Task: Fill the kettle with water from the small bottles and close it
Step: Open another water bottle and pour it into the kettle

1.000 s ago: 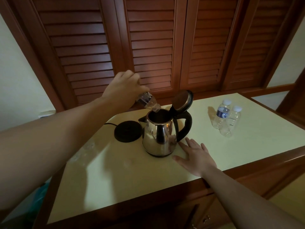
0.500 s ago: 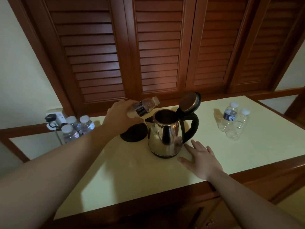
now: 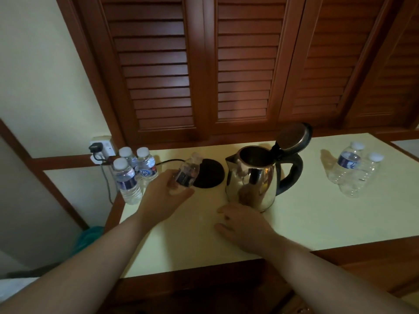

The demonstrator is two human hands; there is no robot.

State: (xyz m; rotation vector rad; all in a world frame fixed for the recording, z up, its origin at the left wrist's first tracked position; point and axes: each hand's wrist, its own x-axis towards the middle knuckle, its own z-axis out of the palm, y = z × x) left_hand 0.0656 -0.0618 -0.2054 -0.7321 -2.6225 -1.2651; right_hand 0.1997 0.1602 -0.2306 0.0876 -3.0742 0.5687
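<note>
**Kettle station: lid raised, one bottle in hand**

A wall of brown louvred doors (image 3: pixel 226 64) was seen behind the work area. A pale yellow countertop (image 3: pixel 317 218) with a wooden edge was seen below it. On this surface a stainless steel kettle (image 3: pixel 254 180) was placed upright near the centre, beside its black round base (image 3: pixel 209 175) and not on it. The kettle lid (image 3: pixel 292 138) was held up on its hinge, so the mouth was left uncovered. The black handle (image 3: pixel 292 173) was turned to the right.

The left hand (image 3: pixel 163 200) was positioned left of the kettle, just in front of the base. Its fingers (image 3: pixel 179 191) were curled round a small bottle (image 3: pixel 188 172), which was gripped at its lower end and tilted with its other end up and away from the person. No cap was seen on it. Whether it touched the countertop could not be told. The right hand (image 3: pixel 244 225) was laid palm down on the countertop just in front of the kettle, with the fingers loosely spread and nothing gripped.

Three capped bottles (image 3: pixel 132 175) were grouped at the far left corner, beside a wall socket (image 3: pixel 102 147) with a plug (image 3: pixel 95 147) fitted. Two capped bottles (image 3: pixel 353 171) were placed well apart to the right, close together
</note>
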